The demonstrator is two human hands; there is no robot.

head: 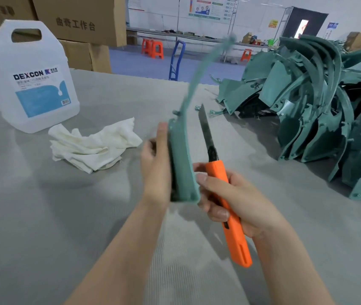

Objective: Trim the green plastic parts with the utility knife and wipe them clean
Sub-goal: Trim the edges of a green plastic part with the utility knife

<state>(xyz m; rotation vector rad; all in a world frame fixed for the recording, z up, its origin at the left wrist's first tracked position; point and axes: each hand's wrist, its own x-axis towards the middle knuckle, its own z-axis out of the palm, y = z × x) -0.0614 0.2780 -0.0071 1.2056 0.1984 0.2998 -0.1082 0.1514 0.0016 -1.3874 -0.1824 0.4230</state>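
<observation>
Green part [182, 168] — held at centre, thin tail blurred toward 12 o'clock; likely light, springy. Left hand [154, 170] grips its broad base — probably the steadiest hold. Right hand [236, 199] grips knife [217, 172], blade bare, pointing 12 o'clock.

L hand [155, 170] + R hand [234, 201] bare, forearms bare to frame edge; R fingers [215, 213] w/ short plain nails

You hold a matt green plastic part [182, 164] and a utility knife [218, 172]: smooth orange plastic handle [237, 238], dull dark metal blade [206, 130]. Rag [93, 146] is soft white cloth, jug [32, 51] translucent plastic with paper label [40, 93], surface [65, 216] grey, finely ribbed, matt.
</observation>
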